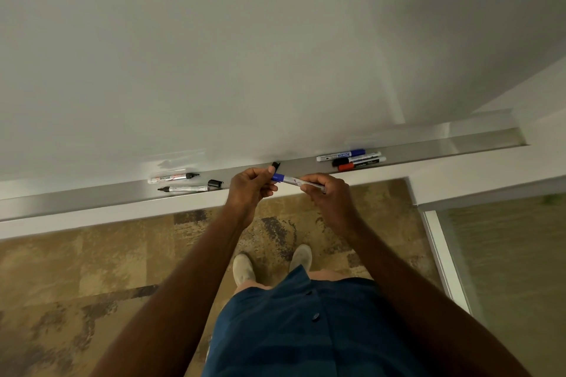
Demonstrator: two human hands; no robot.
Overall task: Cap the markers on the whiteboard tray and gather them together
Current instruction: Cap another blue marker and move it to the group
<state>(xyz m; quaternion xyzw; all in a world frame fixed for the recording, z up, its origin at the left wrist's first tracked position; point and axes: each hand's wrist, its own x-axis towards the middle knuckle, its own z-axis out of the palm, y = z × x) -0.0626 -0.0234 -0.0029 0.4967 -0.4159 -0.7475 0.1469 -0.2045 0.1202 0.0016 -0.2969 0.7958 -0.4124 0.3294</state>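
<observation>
I hold a blue marker [291, 180] just in front of the metal whiteboard tray [116, 194]. My right hand [326, 193] grips its white barrel, and my left hand [249, 185] pinches its blue cap [278, 176] at the marker's left end. On the tray's left lie two uncapped black markers [173, 177] [183, 189], with a loose black cap [215, 183] beside them. Another black cap [276, 165] stands on the tray behind my left hand. To the right, three capped markers lie together: blue [340, 155], black [356, 159] and red [361, 165].
The whiteboard [245, 55] fills the view above the tray. A white ledge [459, 168] runs below the tray. Patterned carpet [92, 269] and my feet lie below. A glass panel with a white frame [444, 260] stands at the right.
</observation>
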